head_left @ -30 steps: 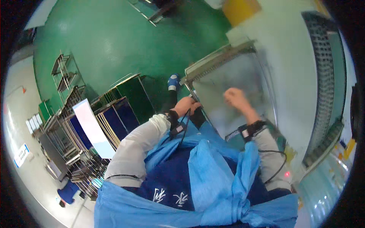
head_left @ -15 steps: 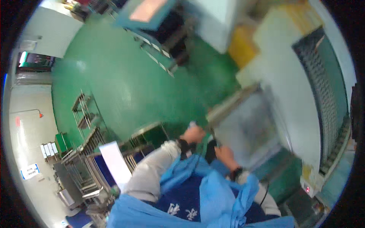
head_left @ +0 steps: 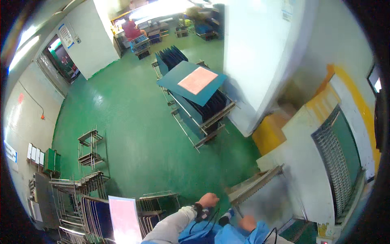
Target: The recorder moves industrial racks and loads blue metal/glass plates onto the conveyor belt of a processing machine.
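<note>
My left hand [head_left: 209, 200], a dark band at its wrist, is out in front of my body over the green floor, its fingers curled in. I see nothing held in it. My right hand [head_left: 247, 223] is low beside the grey surface at the right machine's end; its fingers are blurred. Whether it touches that surface, I cannot tell. Black cables [head_left: 211, 219] loop between my arms over my blue garment [head_left: 221, 235]. Below them a blue-and-white shoe [head_left: 230, 212] shows on the floor.
Ahead, a wheeled rack [head_left: 209, 122] of dark panels carries a teal board [head_left: 172, 83] with a pinkish sheet [head_left: 198, 80]. Metal racks [head_left: 79, 183] and a white panel [head_left: 124, 219] stand left. A roller machine [head_left: 335, 162] and white pillar [head_left: 252, 53] line the right. A person [head_left: 131, 30] sits far back.
My view has tilted up and steadied, bringing the far room and whole rack into sight. Both hands now appear lower in the picture, and the right machine has shifted down with the view.
</note>
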Demonstrator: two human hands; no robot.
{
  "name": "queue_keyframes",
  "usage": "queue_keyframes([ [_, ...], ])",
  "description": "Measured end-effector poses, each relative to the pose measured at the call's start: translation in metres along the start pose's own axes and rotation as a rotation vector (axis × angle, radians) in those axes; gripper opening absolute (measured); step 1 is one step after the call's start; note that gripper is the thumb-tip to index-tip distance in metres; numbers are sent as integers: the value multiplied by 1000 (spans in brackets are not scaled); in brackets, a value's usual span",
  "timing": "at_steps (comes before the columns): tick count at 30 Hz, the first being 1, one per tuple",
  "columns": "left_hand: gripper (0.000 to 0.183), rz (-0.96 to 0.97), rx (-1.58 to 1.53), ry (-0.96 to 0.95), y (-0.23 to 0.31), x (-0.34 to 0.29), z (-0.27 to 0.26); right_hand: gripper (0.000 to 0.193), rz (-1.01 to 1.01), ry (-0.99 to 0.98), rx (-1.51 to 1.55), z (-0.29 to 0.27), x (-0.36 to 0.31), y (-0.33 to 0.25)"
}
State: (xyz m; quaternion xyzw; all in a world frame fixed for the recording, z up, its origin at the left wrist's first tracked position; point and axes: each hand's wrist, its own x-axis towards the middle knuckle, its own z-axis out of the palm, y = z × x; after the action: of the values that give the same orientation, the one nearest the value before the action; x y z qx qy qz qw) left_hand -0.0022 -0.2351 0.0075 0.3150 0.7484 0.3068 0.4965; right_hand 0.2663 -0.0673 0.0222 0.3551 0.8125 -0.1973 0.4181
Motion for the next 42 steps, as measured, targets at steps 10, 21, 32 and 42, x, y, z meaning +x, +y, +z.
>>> queue_keyframes([
  [10, 29, -103, -141, 19, -8, -16, -16, 29, 163, 27, -240, 79, 90, 21],
  [21, 34, -97, -226, 130, -12, -52, -38, 31, -65, 48, -384, 45, 74, -4],
  [32, 37, 19, -2, 133, 25, -7, -25, 34, -198, 7, -165, 14, 66, 30],
  [42, 42, 60, 226, 95, 123, 71, 35, 31, -594, 132, 132, -2, 31, 23],
])
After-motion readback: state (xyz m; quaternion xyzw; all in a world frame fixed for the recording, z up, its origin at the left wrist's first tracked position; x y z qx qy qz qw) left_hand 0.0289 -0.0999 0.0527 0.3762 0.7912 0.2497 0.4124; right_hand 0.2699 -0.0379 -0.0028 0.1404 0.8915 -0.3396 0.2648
